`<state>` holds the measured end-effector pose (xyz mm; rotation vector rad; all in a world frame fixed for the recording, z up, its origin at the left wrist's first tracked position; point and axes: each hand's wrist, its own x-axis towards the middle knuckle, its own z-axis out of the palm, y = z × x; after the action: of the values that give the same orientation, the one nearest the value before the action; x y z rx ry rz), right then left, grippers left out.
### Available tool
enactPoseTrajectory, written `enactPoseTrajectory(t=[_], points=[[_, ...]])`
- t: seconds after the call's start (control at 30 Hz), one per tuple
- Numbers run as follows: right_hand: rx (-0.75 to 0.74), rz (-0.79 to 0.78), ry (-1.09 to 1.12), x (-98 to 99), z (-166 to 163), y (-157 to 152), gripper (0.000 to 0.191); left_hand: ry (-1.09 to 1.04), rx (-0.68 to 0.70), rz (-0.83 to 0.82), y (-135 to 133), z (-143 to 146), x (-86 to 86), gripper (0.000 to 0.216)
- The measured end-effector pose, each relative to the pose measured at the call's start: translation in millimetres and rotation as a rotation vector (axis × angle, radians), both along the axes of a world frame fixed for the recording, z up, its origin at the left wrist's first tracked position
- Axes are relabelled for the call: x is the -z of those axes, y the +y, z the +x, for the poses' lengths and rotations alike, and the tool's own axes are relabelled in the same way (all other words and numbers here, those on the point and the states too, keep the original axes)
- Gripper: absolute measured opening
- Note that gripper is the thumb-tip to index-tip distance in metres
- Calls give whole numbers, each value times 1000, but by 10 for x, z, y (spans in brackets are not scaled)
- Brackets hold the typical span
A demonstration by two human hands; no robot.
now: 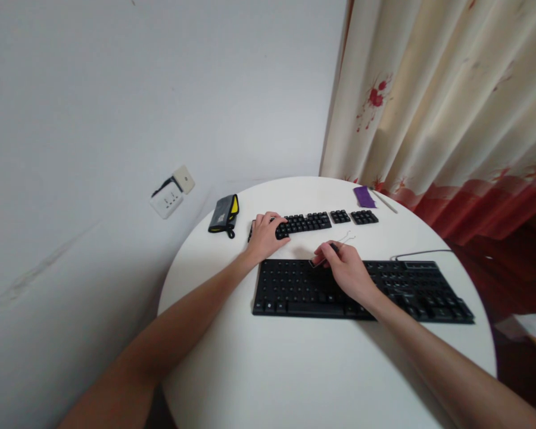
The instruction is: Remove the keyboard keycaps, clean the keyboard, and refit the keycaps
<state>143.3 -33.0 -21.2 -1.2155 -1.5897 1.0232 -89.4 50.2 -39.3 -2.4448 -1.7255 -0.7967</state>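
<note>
Pinching a black-handled wire tool [335, 246] in the right hand [347, 267], over the far edge of the keyboard [290, 291]. Curving the left hand [265, 236], thumb and fingers parted, around keycaps [310, 222], far left.

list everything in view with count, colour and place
round table: one, white, centre
smooth wall: one, white, behind
long plastic keyboard: one, black, on the table
small keycaps: many, black, grouped behind the keyboard
thin wire tool: one, dark-handled, over the keyboard
soft pouch: one, grey and yellow, table's far left
small cloth: one, purple, table's far right
slim stick: one, pale, beside the cloth
thin cable: one, dark, behind the keyboard
square socket: one, white, left wall
square wall plate: one, cream, beside the socket
floral curtain: one, cream and red, right
floor: one, dark red, lower right
unclear item: one, white, right edge
forearms: two, bottom
left hand: one, on the keycaps
right hand: one, holding the tool
</note>
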Motion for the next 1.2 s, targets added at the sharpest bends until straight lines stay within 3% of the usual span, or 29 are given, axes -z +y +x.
enactPoseTrajectory(t=[0.5,1.2], points=[[-18,-13,4,-30,0,6,37,34,-17,-33,-82,-165,-19,53],[-27,-32,1,-28,33,28,37,35,-34,-30,-42,-165,0,53]])
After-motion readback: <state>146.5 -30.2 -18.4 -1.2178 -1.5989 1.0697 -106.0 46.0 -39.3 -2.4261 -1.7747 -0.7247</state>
